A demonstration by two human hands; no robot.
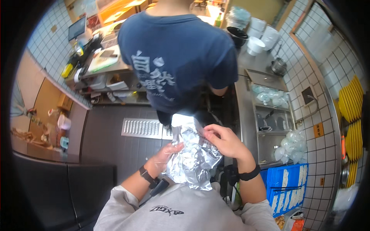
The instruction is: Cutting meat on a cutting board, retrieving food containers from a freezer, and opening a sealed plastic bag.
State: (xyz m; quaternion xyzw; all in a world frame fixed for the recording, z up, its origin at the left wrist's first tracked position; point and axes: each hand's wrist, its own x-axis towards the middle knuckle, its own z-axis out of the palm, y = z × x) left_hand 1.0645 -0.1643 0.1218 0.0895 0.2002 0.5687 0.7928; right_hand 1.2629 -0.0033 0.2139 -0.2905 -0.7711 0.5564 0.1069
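A shiny silver foil bag (193, 156) hangs between my two hands in front of my chest. It is crumpled, and printed writing shows on its right side. My left hand (170, 151) grips the bag's left edge and seems to wear a thin clear plastic glove. On the other side, my right hand (227, 141) pinches the bag near its upper right edge with thumb and fingers. What the bag contains is hidden.
A person in a navy shirt (179, 57) stands close ahead, back turned. To the right runs a steel sink (261, 147) with knotted clear bags (292, 145). Below it is a blue tray (289, 170) of pale noodle portions. A cutting board (101, 62) holds a cleaver (107, 54) at left.
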